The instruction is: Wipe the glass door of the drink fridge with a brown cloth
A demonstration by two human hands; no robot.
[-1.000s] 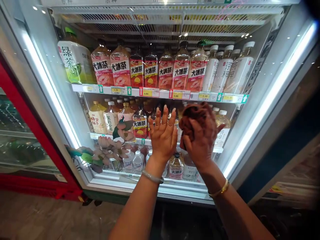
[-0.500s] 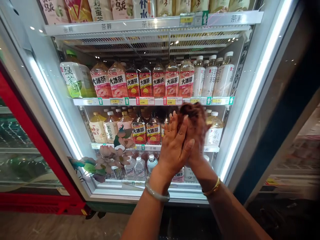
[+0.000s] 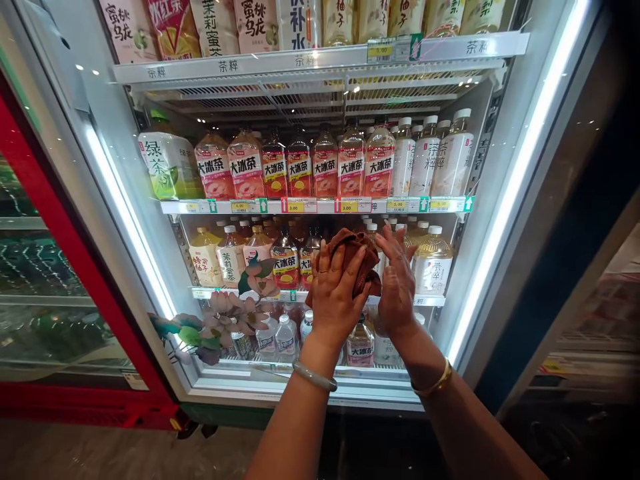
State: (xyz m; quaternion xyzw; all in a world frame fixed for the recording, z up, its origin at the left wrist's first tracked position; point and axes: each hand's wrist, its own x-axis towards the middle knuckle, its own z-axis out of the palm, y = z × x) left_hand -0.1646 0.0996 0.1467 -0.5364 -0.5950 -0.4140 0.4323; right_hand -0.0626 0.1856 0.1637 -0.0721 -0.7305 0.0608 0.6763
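Observation:
My left hand (image 3: pixel 337 293) lies with fingers spread over a crumpled brown cloth (image 3: pixel 364 250), holding it in front of the bottles, seemingly against the glass door. The cloth bunches out past the fingertips and to the right of the hand. Just to the right, my right hand (image 3: pixel 399 280) is raised with its fingers stretched upward and nothing visible in it. A narrow gap separates it from the cloth. A pale bangle (image 3: pixel 315 377) circles my left wrist, and a gold-coloured bracelet (image 3: pixel 434 380) my right.
Behind the hands, a lit drinks fridge holds rows of bottled tea (image 3: pixel 351 163) on white shelves (image 3: pixel 327 206). Flower decoration (image 3: pixel 233 317) shows at lower left. A red-framed cooler (image 3: pixel 100 320) stands to the left, and a dark fridge edge (image 3: pixel 530 293) runs along the right.
My hands, which were pressed close together with the cloth near the right one, have come apart. The cloth now sits under my left hand, lower and further left. The view has shifted slightly.

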